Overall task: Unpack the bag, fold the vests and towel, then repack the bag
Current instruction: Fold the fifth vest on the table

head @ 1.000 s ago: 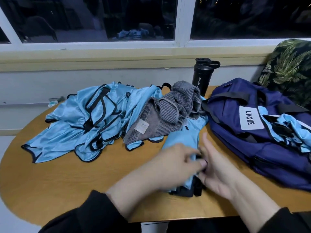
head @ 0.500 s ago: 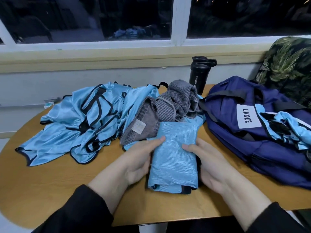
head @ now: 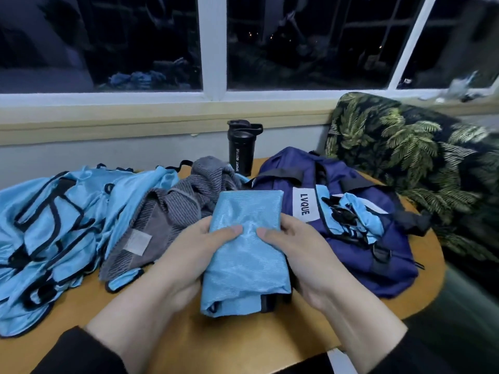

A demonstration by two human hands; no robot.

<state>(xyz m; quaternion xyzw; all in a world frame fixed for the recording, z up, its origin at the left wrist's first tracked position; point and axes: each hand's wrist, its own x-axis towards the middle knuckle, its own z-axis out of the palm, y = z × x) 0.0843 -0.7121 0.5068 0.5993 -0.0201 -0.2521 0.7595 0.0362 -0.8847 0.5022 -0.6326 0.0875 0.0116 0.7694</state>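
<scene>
Gripping folded vest (head: 244,255), left hand (head: 189,255), right hand (head: 302,252), thumbs on top

Both your forearms reach forward from black sleeves and converge in front of you. Your left hand (head: 189,249) grips the left edge of the folded vest (head: 244,249), thumb laid flat across its top face and pointing right, fingers hidden beneath. Your right hand (head: 299,247) mirrors it on the right edge, thumb on top pointing left, fingers curled under. The two thumb tips lie near each other, not touching. Both wrists are level, palms turned inward toward the cloth
</scene>
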